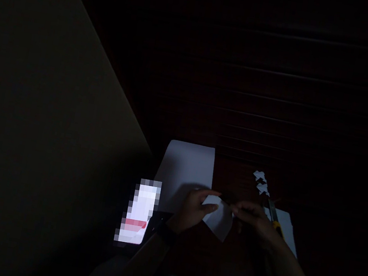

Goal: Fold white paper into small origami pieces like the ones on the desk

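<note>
While hands [193, 209] [253, 216] hold paper [217, 223], shadow obscures fingertips; screen [140, 210] — pixelated.

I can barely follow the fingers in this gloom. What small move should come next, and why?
I'd probably tilt the held paper slightly towards the lit screen: the scene is dark and shadow covers part of the paper. The left hand already grips it, thumb on top; the right hand is at its upper right.

Left wrist [168, 234]: dark band | right forearm [291, 274]: bare | hands: bare
</note>
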Motion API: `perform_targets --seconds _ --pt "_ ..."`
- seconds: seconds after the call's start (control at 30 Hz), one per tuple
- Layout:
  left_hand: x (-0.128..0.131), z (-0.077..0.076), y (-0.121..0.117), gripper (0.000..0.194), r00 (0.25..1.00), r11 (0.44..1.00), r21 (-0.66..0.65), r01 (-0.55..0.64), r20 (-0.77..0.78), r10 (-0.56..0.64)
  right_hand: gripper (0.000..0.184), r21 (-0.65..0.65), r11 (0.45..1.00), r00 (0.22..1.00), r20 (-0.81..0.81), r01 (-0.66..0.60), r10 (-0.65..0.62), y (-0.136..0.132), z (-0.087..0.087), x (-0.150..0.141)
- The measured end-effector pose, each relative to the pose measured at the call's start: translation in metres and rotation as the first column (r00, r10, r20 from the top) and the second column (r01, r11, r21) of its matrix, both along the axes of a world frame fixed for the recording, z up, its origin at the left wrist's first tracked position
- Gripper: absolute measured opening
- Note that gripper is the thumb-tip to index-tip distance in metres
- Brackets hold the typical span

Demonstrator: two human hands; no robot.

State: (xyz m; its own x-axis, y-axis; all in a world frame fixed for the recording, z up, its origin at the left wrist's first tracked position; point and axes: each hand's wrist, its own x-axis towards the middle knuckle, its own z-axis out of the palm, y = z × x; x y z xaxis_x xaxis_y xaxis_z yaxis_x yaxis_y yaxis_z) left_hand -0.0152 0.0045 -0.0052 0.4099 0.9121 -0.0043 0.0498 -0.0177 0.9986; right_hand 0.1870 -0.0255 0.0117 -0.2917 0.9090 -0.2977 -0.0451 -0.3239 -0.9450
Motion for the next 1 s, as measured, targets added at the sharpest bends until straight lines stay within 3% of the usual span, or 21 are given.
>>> perform_targets --seconds 0.17,0.3,0.37,0.43,0.53,0.7,0.87,1.0 --pt "-0.004 -0.003 0.003 0.034 0.999 0.999 -0.032 0.007 0.038 -0.006 0.032 0.070 0.969 0.967 0.113 -0.236 0.227 0.002 0.004 0.007" --pt "-0.009 -0.001 0.003 0.035 1.000 0.999 -0.047 0.000 0.003 0.000 0.037 0.085 0.982 0.978 0.133 -0.170 0.158 0.003 0.007 0.006" --pt "-0.011 0.002 0.003 0.036 1.000 0.997 -0.078 0.011 0.000 -0.011 0.043 0.028 0.991 0.990 0.045 -0.134 0.133 0.003 0.009 0.008" --pt "-0.013 0.004 0.003 0.038 0.999 0.991 -0.124 0.044 0.019 -0.042 0.045 -0.013 0.985 0.983 -0.066 -0.174 0.173 0.003 0.011 0.012" --pt "-0.013 0.007 0.003 0.037 0.994 0.984 -0.147 0.100 0.053 -0.093 0.037 0.013 0.953 0.947 -0.104 -0.303 0.303 0.003 0.015 0.017" --pt "-0.010 0.007 0.002 0.043 0.981 0.963 -0.190 0.189 0.075 -0.178 0.028 0.108 0.866 0.866 0.179 -0.489 0.466 0.002 0.018 0.015" --pt "-0.007 0.003 0.001 0.041 0.990 0.986 -0.082 0.142 0.036 -0.140 0.019 0.028 0.872 0.862 0.170 -0.489 0.478 0.000 0.008 0.013" --pt "-0.006 0.002 0.000 0.041 0.989 0.987 -0.067 0.145 0.012 -0.145 0.016 0.010 0.863 0.855 0.139 -0.505 0.499 -0.001 0.005 0.017"
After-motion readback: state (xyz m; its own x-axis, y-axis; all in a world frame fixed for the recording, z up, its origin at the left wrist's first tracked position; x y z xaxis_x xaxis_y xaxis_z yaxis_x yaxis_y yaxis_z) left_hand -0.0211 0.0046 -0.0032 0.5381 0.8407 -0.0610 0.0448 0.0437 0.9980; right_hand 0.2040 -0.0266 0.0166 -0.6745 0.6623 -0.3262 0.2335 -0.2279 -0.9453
